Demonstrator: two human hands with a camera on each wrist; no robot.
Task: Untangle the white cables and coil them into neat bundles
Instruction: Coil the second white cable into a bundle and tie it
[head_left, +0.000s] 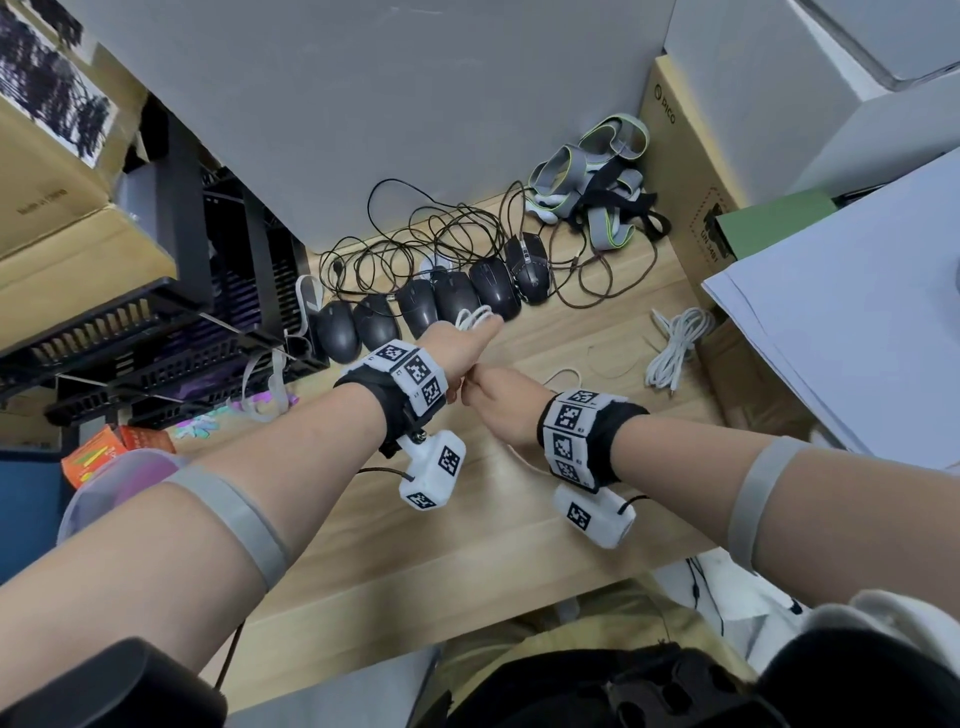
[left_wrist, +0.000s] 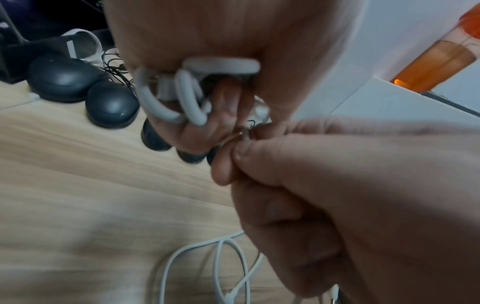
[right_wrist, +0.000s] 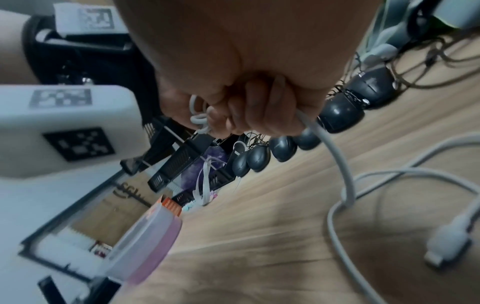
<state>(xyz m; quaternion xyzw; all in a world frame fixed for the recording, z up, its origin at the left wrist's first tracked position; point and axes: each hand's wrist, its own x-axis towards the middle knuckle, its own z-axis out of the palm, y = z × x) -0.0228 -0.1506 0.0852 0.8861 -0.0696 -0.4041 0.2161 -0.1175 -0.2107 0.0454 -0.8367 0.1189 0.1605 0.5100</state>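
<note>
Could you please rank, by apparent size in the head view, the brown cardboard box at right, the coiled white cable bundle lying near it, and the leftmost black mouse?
1. Brown cardboard box, clearly largest.
2. Coiled white cable bundle and leftmost black mouse: too alike to rank.

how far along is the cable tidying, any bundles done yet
One coiled bundle already lies at the desk's right. In hand: the left hand holds loops of white cable while the right hand grips its tail. Left: the loose tail on the desk.

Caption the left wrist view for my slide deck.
Left hand holds white cable loops; right hand pinches alongside.
</note>
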